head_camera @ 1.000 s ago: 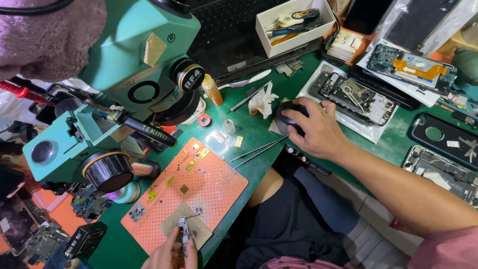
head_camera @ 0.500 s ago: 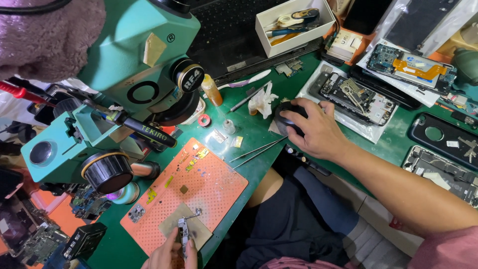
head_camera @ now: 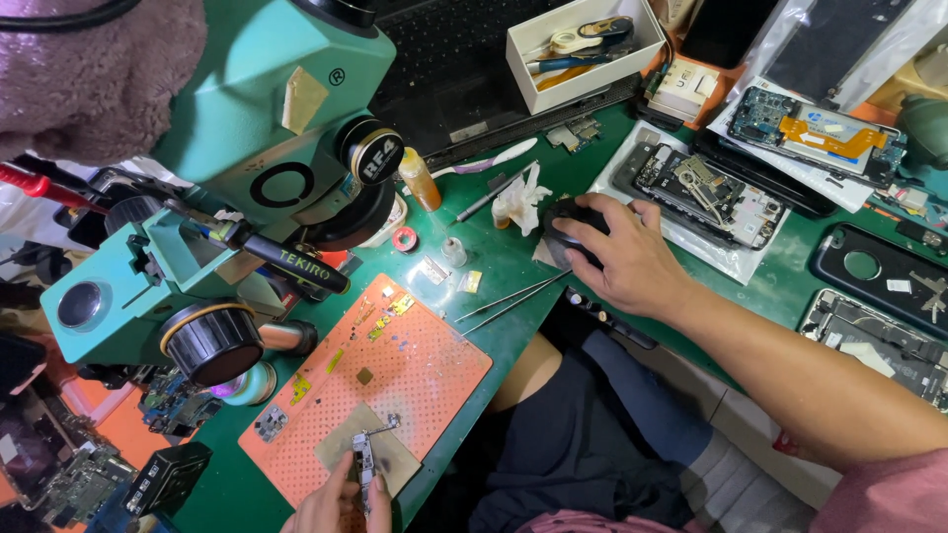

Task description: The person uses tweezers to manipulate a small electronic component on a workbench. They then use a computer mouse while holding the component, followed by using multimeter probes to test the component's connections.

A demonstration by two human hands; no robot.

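Observation:
My right hand rests on a black computer mouse at the front edge of the green bench mat. My left hand shows at the bottom edge, its fingers pinching a narrow circuit board that lies on a tan pad on the orange perforated work mat. Tweezers lie on the green mat between the two hands.
A large teal stereo microscope stands over the left of the bench. Opened phones and phone parts cover the right side. A white box of tools and a dark laptop keyboard sit at the back. A small amber bottle stands near the microscope.

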